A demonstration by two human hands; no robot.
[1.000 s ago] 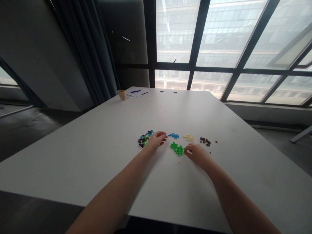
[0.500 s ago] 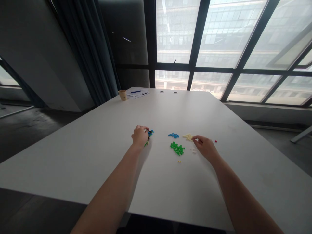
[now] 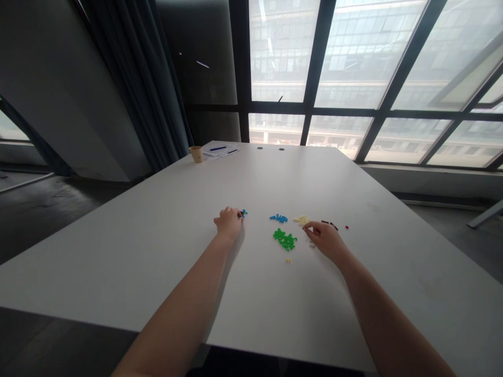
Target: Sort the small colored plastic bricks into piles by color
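Observation:
On the white table lie small piles of tiny bricks sorted by colour. My left hand rests curled over the mixed pile at the left, hiding most of it; a few blue bits show at its fingertips. My right hand is pinched, fingertips just below the cream pile; what it holds is too small to name. Between the hands lie a blue pile and a green pile. Dark brown bricks and one red brick sit to the right.
A yellow piece lies alone below the green pile. At the table's far left corner stand a paper cup and papers with a pen. Large windows and a dark curtain lie beyond the table.
My left hand moved left from beside the blue pile onto the mixed pile. My right hand went from the green pile up toward the cream pile, then drew back slightly, fingers pinched.

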